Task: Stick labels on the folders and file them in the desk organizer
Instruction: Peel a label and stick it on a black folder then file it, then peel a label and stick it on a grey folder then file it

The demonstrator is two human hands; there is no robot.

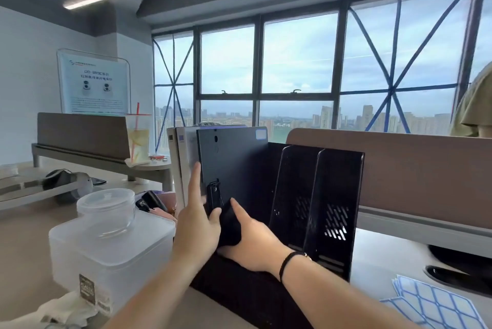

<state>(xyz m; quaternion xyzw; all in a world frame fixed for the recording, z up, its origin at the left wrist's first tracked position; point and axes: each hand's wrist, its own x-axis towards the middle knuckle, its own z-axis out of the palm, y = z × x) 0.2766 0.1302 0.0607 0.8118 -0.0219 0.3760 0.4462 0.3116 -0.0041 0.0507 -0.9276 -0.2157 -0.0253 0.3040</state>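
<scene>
Standing upright in the black desk organizer (319, 211), leftmost slot, is a dark folder (234, 163) bearing a label (261, 133). Left hand (195, 225) lies flat, fingers straight, against it. Right hand (250, 238) grips the organizer's front divider.

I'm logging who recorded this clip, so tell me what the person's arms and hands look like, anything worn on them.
Both forearms are bare, with no sleeves in view. The right hand has a thin black braided band around its wrist, with a small metallic piece on it. The left hand wears nothing: no rings, gloves or watch show.
</scene>
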